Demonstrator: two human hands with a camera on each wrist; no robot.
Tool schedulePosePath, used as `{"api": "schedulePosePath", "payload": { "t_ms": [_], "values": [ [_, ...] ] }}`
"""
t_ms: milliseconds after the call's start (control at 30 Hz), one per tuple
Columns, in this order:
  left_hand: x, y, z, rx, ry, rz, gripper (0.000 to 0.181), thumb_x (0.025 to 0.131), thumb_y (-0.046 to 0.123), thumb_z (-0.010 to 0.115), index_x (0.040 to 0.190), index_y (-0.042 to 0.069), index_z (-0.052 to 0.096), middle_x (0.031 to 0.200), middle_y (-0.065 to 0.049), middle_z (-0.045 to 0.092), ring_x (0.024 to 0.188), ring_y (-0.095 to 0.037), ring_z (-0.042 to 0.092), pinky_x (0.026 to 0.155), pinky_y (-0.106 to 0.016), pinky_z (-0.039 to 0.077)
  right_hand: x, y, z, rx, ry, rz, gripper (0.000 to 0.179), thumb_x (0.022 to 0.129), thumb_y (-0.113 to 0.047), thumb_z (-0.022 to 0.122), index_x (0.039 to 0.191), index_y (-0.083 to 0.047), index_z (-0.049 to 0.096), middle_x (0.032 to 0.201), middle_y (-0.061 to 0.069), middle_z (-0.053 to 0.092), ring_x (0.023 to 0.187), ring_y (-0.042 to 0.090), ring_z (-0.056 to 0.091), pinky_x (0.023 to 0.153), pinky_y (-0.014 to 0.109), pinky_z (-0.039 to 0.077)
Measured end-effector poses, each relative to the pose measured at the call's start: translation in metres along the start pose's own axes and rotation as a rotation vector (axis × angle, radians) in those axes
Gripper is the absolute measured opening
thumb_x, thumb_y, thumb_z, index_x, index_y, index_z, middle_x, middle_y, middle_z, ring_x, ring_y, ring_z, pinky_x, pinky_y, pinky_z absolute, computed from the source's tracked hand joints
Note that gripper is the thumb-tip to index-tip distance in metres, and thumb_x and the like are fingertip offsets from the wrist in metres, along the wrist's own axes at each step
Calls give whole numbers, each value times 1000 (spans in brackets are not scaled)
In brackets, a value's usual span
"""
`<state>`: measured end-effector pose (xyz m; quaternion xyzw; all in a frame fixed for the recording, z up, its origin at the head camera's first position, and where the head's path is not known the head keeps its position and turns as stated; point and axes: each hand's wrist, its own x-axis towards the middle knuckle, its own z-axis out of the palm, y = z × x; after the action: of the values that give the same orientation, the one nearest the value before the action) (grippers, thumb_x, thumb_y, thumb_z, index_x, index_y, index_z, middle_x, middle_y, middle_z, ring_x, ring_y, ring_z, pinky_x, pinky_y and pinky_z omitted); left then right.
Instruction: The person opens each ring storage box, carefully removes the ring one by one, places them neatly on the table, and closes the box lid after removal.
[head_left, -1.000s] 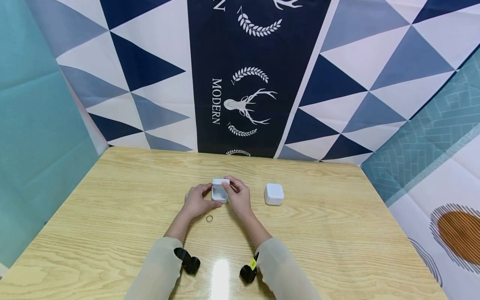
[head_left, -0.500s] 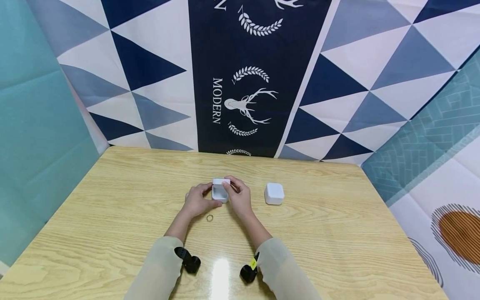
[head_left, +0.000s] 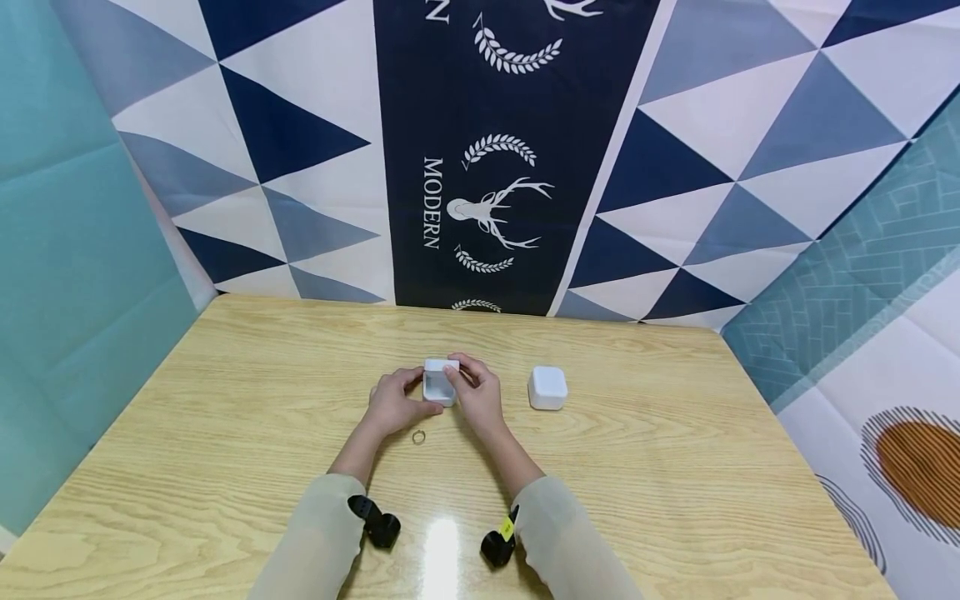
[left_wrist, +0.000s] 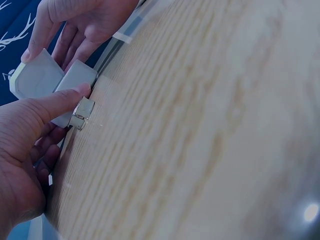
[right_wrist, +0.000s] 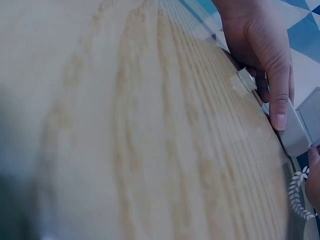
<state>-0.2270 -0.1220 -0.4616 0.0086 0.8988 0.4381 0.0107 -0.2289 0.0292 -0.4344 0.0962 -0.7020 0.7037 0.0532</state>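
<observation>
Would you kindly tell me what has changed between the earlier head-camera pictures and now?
Nothing visibly changed. The left hand and right hand still hold the open white box; the ring and second white box lie where they did.

Beige sleeves (head_left: 311,537) carry black wrist cameras (head_left: 386,531), one yellow-tagged.

Looks like smooth plastic on the open box (head_left: 439,387) and the cube (head_left: 548,388), shiny metal on the ring (head_left: 419,437). Shows glossy, grained wood on the bench (head_left: 675,467), matt cloth on the sleeves (head_left: 311,533).
</observation>
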Motion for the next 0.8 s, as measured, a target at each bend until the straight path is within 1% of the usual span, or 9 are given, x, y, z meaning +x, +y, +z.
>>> {"api": "schedulePosePath", "payload": {
  "t_ms": [267, 533, 800],
  "values": [
    [0, 0, 0, -4, 0, 5, 74, 71, 36, 81, 134, 9, 52, 132, -10, 56, 127, -33, 42, 103, -49, 26, -1, 1, -1, -8, -8, 16, 26, 88, 0, 61, 111, 12, 61, 121, 25, 56, 119, 34, 54, 100, 32, 44],
    [1, -2, 1, -3, -6, 0, 74, 70, 36, 81, 134, 10, 52, 132, -9, 56, 127, -32, 43, 101, -48, 27, -2, -1, -2, -9, -14, 11, 28, 88, 0, 61, 112, 14, 59, 123, 26, 56, 121, 35, 53, 99, 31, 44],
    [1, -2, 1, 3, -7, 5, 75, 71, 37, 80, 134, 9, 52, 132, -10, 56, 127, -32, 43, 100, -48, 27, -2, 1, -3, -20, -25, 10, 28, 89, 0, 59, 113, 13, 59, 123, 25, 55, 122, 35, 52, 98, 28, 45]
  ]
}}
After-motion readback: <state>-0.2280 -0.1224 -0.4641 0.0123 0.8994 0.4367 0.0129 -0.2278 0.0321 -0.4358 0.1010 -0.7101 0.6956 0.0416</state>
